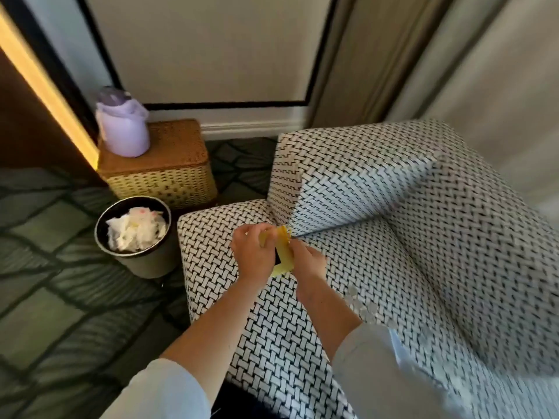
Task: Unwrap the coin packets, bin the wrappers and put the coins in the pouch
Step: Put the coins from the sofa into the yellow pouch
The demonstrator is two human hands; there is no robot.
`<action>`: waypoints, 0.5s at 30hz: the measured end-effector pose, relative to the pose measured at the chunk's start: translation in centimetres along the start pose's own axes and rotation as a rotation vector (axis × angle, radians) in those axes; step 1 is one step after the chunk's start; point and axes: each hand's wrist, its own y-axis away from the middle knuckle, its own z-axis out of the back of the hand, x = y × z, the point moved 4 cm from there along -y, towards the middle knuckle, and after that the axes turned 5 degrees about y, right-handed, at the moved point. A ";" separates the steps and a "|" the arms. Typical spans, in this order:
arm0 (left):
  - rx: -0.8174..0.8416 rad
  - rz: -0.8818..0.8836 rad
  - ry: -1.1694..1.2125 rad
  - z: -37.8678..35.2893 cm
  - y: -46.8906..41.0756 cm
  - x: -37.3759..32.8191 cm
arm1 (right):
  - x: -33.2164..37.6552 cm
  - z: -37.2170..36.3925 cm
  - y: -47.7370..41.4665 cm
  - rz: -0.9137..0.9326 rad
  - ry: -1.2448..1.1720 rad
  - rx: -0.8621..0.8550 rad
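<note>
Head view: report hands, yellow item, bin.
Left hand and right hand both grip flat yellow item over black-and-white woven seat. Round dark bin at left holds crumpled white wrappers. Nothing between hands and bin.

- A lounge-like room, home or hotel: upholstered sofa (393, 207).
- Left of the sofa: patterned carpet (45, 267), wicker box (169, 170), waste bin (145, 263).
- Behind the sofa: panelled wall (211, 49), curtain (499, 71).
</note>
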 end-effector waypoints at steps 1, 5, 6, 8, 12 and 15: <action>-0.065 -0.015 0.012 0.0 0.0 0.6 | -0.7 -0.4 -1.0 0.024 0.035 0.061; -0.214 -0.090 0.027 0.4 0.8 1.7 | -3.3 -0.1 -3.0 0.046 0.057 0.186; -0.251 -0.081 0.008 0.3 1.5 2.1 | -4.4 0.5 -3.2 0.030 0.045 0.210; -0.310 -0.063 -0.048 0.5 3.8 2.4 | -6.4 2.3 -2.6 0.002 0.047 0.240; -0.354 -0.020 -0.073 1.3 6.5 1.9 | -7.3 3.7 -1.1 0.009 -0.026 0.262; -0.352 0.003 -0.078 2.3 8.0 1.5 | -7.0 4.0 0.2 0.003 -0.099 0.249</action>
